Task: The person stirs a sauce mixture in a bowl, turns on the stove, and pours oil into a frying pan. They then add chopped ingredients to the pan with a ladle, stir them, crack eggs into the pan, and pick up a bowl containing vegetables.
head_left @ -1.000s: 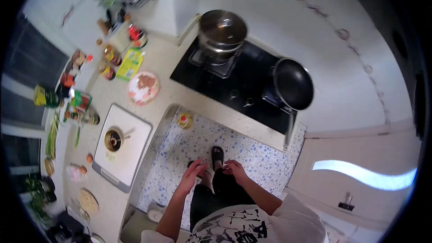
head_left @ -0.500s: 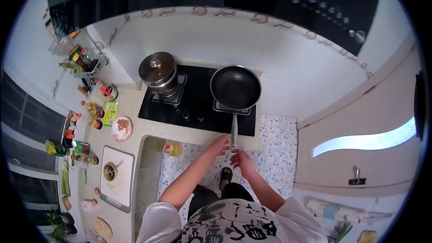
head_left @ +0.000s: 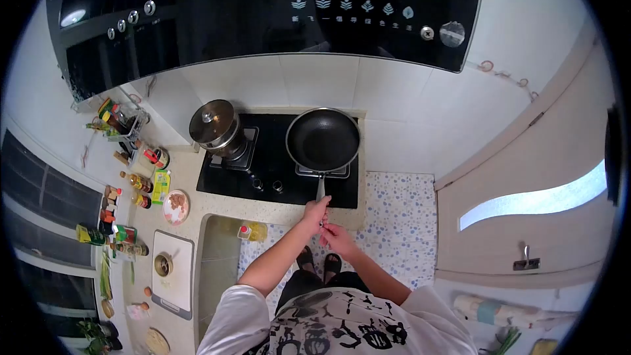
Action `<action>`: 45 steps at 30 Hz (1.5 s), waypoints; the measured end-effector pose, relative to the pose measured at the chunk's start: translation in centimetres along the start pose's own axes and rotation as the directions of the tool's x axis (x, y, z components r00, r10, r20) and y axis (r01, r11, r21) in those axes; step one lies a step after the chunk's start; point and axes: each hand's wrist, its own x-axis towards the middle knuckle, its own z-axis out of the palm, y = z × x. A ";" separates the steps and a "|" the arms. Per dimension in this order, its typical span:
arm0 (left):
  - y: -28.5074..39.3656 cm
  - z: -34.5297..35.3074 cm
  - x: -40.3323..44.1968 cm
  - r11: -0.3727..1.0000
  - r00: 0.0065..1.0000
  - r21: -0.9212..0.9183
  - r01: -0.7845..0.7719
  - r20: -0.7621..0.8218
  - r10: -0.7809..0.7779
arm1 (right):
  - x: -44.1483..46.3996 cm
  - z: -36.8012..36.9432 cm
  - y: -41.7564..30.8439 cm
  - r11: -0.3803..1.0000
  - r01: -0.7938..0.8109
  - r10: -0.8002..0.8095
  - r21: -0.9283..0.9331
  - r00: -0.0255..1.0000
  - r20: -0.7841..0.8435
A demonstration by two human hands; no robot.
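Note:
A dark frying pan (head_left: 323,139) with a long metal handle rests over the right burner of the black gas stove (head_left: 269,135), and no food shows in it. My left hand (head_left: 317,212) is closed around the handle near its end. Just below and to the right is my right hand (head_left: 338,240), its fingers curled together close to the handle's tip. Whatever those fingers may hold is too small to make out. On the left burner stands a lidded pot (head_left: 215,125).
Left on the counter are a plate of meat pieces (head_left: 176,207), a cutting board (head_left: 181,289) bearing a small bowl (head_left: 163,264), and several bottles (head_left: 138,182). An oil jug (head_left: 252,231) sits below the counter edge. The range hood (head_left: 263,20) overhangs the stove.
My left hand has gone from beside the handle to a grip around it. My right hand has shifted slightly down and closer to it. The view has tilted upward.

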 end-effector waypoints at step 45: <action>3.1 -8.5 -5.9 0.916 0.982 0.357 -0.183 0.110 0.153 | 2.7 1.7 -6.1 0.993 0.031 -0.051 0.113 0.983 0.177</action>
